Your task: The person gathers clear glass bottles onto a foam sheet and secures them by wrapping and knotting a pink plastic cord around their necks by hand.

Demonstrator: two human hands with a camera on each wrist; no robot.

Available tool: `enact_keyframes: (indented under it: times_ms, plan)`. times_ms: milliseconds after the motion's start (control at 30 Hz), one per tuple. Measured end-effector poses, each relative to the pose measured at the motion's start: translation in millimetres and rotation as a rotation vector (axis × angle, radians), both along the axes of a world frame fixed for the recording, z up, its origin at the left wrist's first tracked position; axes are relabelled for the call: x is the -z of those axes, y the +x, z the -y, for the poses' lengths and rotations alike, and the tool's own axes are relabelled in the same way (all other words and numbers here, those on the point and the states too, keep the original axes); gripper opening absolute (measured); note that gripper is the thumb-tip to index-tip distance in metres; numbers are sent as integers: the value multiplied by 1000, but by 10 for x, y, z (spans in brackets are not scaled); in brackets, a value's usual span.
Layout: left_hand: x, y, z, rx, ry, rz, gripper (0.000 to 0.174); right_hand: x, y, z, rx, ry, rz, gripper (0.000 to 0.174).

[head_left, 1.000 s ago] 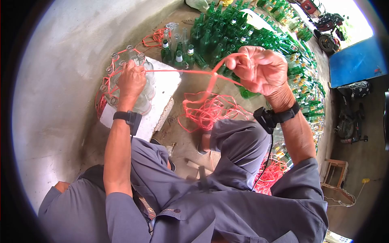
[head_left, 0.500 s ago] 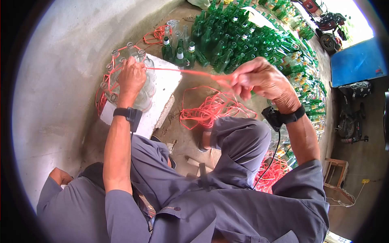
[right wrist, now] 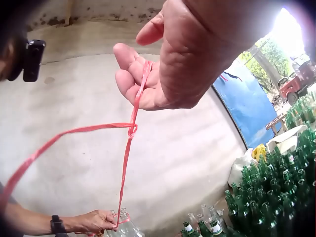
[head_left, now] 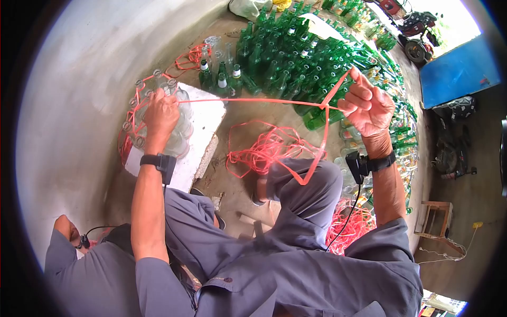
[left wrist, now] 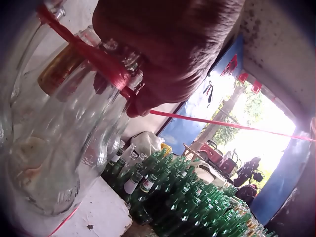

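Observation:
Clear glass bottles (head_left: 182,129) stand bunched on a white slab (head_left: 208,108), with red plastic twine (head_left: 253,100) running around their necks. Over the bottle tops, my left hand (head_left: 161,119) grips the twine, its curled fingers partly hidden in the left wrist view. From there the line stretches taut across to my right hand (head_left: 369,108), which is raised with fingers curled round a loop. Just short of those fingers, a small knot (right wrist: 132,131) shows in the right wrist view. A loose tail (head_left: 311,171) hangs from the knot over the right knee.
Tangled red twine (head_left: 264,150) lies on the floor between the slab and the green bottles (head_left: 280,58) massed beyond. Another red heap (head_left: 351,227) is beside the right thigh. A bare wall (head_left: 79,79) rises close on the left; a wooden stool (head_left: 435,219) stands far right.
My right hand has moved right, from a turned-over pose to palm up, drawing the twine out straight. The loose tail now drops lower. My left hand stays at the bottle necks.

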State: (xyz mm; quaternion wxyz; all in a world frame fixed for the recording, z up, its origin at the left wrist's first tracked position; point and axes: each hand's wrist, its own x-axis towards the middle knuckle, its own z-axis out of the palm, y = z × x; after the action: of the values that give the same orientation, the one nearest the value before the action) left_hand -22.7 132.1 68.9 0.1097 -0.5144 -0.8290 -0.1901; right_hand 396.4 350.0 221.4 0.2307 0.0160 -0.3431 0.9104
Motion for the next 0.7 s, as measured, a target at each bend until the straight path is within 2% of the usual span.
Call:
enact_keyframes:
  times_ms: [100, 167, 200, 233, 300, 333, 367, 433, 500, 533, 567, 633, 700]
  plan:
    - [-4, -4, 12, -4, -5, 4, 12, 92, 43, -6, -27, -1, -80, 58]
    - [-24, 14, 2, -1, -8, 6, 12, 89, 92, 18, -15, -49, 13, 56]
    - [-37, 21, 3, -9, -17, 15, 12, 67, 63, 113, 102, -81, 47, 56]
    - [-42, 24, 7, -18, -25, 24, 12, 45, 54, 110, 104, -82, 46, 56]
    - [-43, 27, 11, -12, -23, 18, 12, 18, 37, 99, -67, -19, 129, 56]
    - [-41, 25, 8, -7, -18, 13, 12, 41, 19, 149, 83, 113, 385, 56]
    - [-44, 21, 5, -6, -17, 12, 12, 25, 5, 187, 60, 262, 516, 50]
    - [-29, 9, 9, -9, -23, 6, 12, -296, -16, 361, -100, 392, 764, 44]
    - [-26, 9, 12, -10, -26, 11, 12, -264, 152, 310, -54, 510, 572, 36]
    - [-33, 11, 9, -12, -29, 16, 12, 51, 310, 138, 225, 977, 237, 36]
    - [-29, 4, 6, -11, -28, 16, 12, 329, 146, 238, 773, 896, -168, 30]
    - [-12, -1, 10, -4, -19, 22, 12, -126, 292, 136, 90, 162, -110, 25]
    - [-29, 6, 5, -5, -23, 25, 12, -136, 431, 98, 140, 90, -97, 23]
